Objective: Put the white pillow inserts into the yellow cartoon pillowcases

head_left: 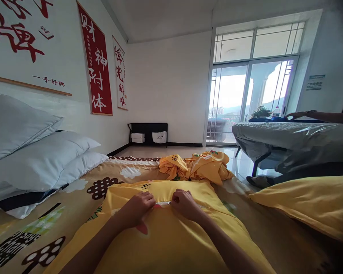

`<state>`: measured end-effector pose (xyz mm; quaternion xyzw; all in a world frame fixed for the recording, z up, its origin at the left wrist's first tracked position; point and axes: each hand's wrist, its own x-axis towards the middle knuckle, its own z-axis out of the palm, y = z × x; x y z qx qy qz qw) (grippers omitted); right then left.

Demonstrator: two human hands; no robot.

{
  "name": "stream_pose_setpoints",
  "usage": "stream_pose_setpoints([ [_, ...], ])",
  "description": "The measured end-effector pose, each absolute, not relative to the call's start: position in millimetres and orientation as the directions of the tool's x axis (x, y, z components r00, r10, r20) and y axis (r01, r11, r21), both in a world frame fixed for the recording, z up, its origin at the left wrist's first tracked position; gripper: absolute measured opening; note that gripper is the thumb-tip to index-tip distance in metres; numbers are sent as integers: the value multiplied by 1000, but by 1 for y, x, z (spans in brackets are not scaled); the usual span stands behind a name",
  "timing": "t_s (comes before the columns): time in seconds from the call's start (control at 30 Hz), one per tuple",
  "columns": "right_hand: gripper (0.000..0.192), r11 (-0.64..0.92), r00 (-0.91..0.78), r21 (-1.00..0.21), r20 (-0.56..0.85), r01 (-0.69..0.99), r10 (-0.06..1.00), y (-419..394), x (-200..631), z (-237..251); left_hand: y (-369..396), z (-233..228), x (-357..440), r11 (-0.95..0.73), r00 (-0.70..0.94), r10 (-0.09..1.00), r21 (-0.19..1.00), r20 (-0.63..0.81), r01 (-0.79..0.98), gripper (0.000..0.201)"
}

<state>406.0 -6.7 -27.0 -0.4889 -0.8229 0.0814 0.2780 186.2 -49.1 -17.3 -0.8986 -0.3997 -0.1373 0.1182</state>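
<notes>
A yellow pillowcase [165, 236] lies in front of me, plump as if a pillow is inside. Along its far edge runs an opening [162, 203] that looks like a zipper, with a pale strip showing between my hands. The fingers of my left hand [143, 207] are closed on the fabric at the left end of this strip. At its right end, my right hand [185, 204] pinches the edge. Whether a zipper pull sits in those right fingers is hidden.
Crumpled yellow fabric [208, 167] lies beyond the pillowcase on the patterned bedding [77, 205]. White pillows [45, 160] are piled at left, another yellow pillow [311, 205] at right. Back right, another person's hand [298, 115] rests over a plastic-covered table [291, 139].
</notes>
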Motion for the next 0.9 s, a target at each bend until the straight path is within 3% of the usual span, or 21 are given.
stream_pose_setpoints([
  [0.23,14,478,-375,-447,303,756,876,-2,433,-35,-48,-13,186,-678,658,684,-59,315,733,16],
  [0.43,14,510,-359,-447,382,735,852,-6,424,-35,-54,-15,206,-597,564,748,-16,351,802,11],
  [0.53,14,510,-340,-460,404,727,849,-6,415,-34,-53,-25,227,-567,529,750,-25,397,824,22],
  [0.67,14,490,-312,-502,399,713,863,-4,406,-35,-45,-35,243,-530,509,737,-87,445,844,7],
  [0.77,14,485,-304,-539,392,688,868,-3,400,-37,-40,-41,241,-545,527,685,-126,503,829,14],
  [0.9,11,512,-336,-584,390,629,857,-4,392,-35,-38,-52,232,-621,581,516,-193,629,760,16],
])
